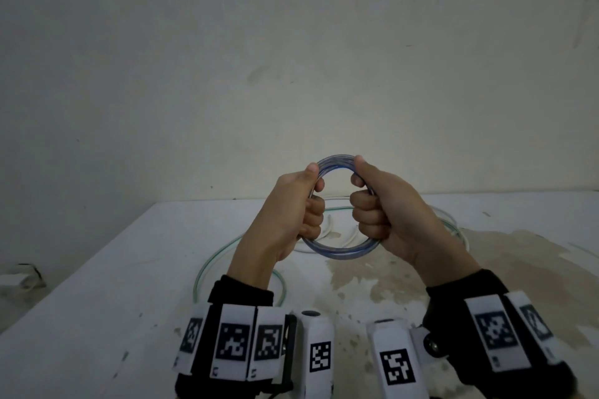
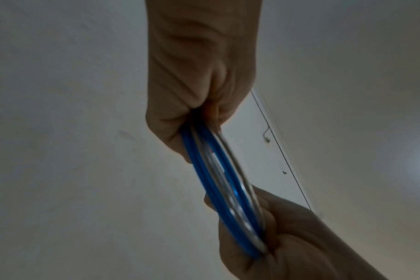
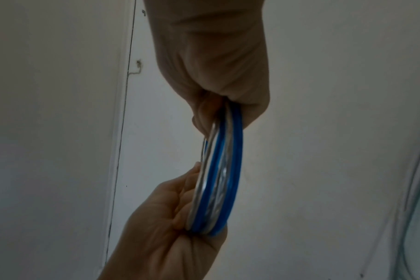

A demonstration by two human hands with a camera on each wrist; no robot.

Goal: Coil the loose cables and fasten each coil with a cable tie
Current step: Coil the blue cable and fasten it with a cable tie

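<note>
A coil of clear and blue cable (image 1: 338, 253) stands upright in the air above the white table (image 1: 107, 285). My left hand (image 1: 309, 204) grips the coil's left side, fingers curled through the ring and thumb on top. On the opposite side my right hand (image 1: 369, 209) grips it the same way. The left wrist view shows the left hand (image 2: 199, 79) at the top, the coil (image 2: 219, 181) edge-on, and the right hand (image 2: 290, 238) below. In the right wrist view the right hand (image 3: 216, 56) closes on the coil (image 3: 224, 170), with the left hand (image 3: 165, 217) beneath.
A loose clear cable with a green stripe (image 1: 207, 261) curves over the table under my left forearm, and more of it loops behind my right hand (image 1: 452, 225). Short white strips (image 1: 327, 229) lie under the coil. A brownish stain (image 1: 372, 282) marks the table. A plain wall stands behind.
</note>
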